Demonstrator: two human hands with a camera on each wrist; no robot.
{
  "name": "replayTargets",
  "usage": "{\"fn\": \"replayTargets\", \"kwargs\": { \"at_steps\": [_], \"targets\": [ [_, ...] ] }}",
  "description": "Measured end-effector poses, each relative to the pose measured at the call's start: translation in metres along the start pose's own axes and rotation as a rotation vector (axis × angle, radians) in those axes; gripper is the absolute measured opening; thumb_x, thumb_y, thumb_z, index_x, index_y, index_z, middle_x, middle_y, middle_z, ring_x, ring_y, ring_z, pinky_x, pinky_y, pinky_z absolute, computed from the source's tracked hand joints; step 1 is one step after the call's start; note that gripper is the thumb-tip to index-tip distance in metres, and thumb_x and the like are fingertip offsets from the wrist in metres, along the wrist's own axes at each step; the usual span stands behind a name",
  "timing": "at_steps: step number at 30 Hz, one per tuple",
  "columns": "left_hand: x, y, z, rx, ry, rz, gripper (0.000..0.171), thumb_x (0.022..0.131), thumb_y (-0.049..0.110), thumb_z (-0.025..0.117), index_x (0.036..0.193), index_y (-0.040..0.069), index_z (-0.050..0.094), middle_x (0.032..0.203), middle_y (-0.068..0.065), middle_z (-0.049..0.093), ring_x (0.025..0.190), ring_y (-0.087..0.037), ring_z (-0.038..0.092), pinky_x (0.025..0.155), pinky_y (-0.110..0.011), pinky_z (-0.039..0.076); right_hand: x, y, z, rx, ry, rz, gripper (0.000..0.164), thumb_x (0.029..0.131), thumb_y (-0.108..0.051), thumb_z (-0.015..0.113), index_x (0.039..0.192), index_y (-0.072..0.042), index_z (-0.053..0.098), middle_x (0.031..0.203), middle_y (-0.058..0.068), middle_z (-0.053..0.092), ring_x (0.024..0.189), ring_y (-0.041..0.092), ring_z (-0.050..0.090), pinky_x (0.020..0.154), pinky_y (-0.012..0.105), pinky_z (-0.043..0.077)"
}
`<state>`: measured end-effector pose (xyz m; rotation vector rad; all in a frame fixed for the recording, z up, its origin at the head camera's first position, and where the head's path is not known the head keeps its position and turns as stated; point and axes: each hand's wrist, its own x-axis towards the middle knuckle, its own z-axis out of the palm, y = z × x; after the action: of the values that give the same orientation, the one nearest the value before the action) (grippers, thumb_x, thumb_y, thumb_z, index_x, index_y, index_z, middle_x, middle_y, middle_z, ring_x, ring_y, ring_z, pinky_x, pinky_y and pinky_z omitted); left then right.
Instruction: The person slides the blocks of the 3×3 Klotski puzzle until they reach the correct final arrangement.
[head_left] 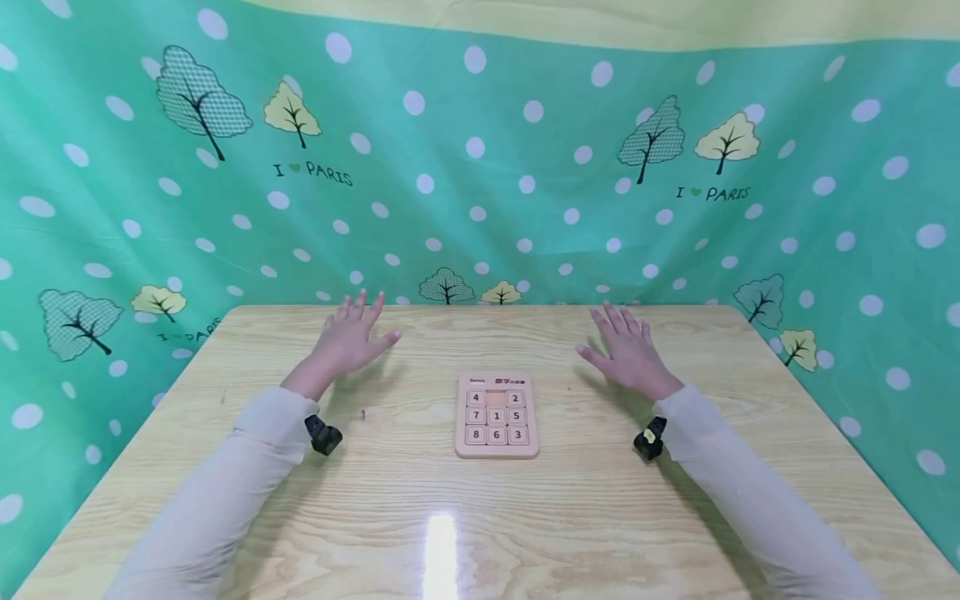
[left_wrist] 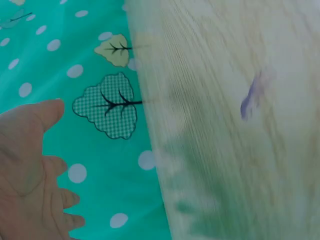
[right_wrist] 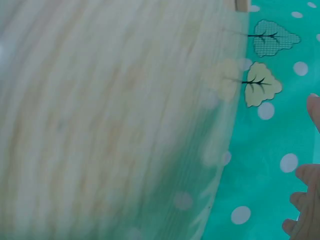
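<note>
A pink number slide puzzle (head_left: 497, 451) lies flat near the middle of the wooden table. Its rows read 4, a gap, 2; then 7, 1, 5; then 8, 6, 3. To the puzzle's left, my left hand (head_left: 347, 343) is held above the table with fingers spread, holding nothing. My right hand (head_left: 628, 354) is spread the same way on the other side, also holding nothing. Both hands are apart from the puzzle. In the left wrist view the palm and fingers of the left hand (left_wrist: 25, 170) show; only fingers of the right hand (right_wrist: 309, 200) enter its wrist view.
The light wooden table (head_left: 337, 517) reaches back to a green dotted curtain (head_left: 480, 183) printed with trees. A small purple mark (left_wrist: 250, 100) stains the tabletop on the left. Black wrist cameras sit at both cuffs, and a bright reflection lies near the front.
</note>
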<state>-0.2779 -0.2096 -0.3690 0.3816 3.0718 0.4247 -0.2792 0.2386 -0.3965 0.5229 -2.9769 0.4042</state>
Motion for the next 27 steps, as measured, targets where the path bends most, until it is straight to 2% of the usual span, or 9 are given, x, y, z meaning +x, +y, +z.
{"fn": "replayTargets", "kwargs": {
  "at_steps": [7,12,19,27],
  "targets": [
    [-0.014,0.011,0.007,-0.116,-0.024,0.061,0.085,0.093,0.055,0.044,0.152,0.008,0.003,0.155,-0.023,-0.006,0.139,-0.047,-0.007,0.110,-0.065,0.003,-0.002,-0.011,0.004,0.060,-0.011,-0.034,0.082,0.092,-0.059,0.041,0.151,-0.008,0.015,0.157,0.017,0.002,0.142,0.043,-0.001,0.108,0.067,-0.007],
    [-0.022,0.019,0.012,-0.202,-0.040,0.093,0.087,0.092,0.053,0.050,0.152,0.008,0.005,0.155,-0.022,-0.003,0.140,-0.046,-0.005,0.108,-0.067,0.008,-0.004,-0.021,0.008,0.089,-0.012,-0.075,0.082,0.092,-0.059,0.043,0.151,-0.009,0.016,0.157,0.016,0.003,0.142,0.043,0.001,0.108,0.067,-0.004],
    [-0.031,0.028,0.020,-0.238,-0.036,0.142,0.090,0.089,0.054,0.053,0.152,0.010,0.007,0.156,-0.019,0.000,0.142,-0.042,-0.002,0.110,-0.064,0.010,-0.008,-0.030,0.006,0.155,-0.031,-0.095,0.082,0.091,-0.057,0.047,0.152,-0.011,0.015,0.157,0.014,0.004,0.142,0.042,0.002,0.110,0.064,-0.004],
    [-0.035,0.040,0.026,-0.294,-0.005,0.192,0.088,0.089,0.047,0.059,0.153,0.013,0.008,0.157,-0.016,0.003,0.143,-0.039,0.002,0.113,-0.059,0.009,-0.017,-0.036,0.008,0.182,-0.050,-0.133,0.080,0.092,-0.053,0.049,0.151,-0.010,0.017,0.157,0.015,0.006,0.142,0.043,0.004,0.111,0.062,-0.003]
  ]
}}
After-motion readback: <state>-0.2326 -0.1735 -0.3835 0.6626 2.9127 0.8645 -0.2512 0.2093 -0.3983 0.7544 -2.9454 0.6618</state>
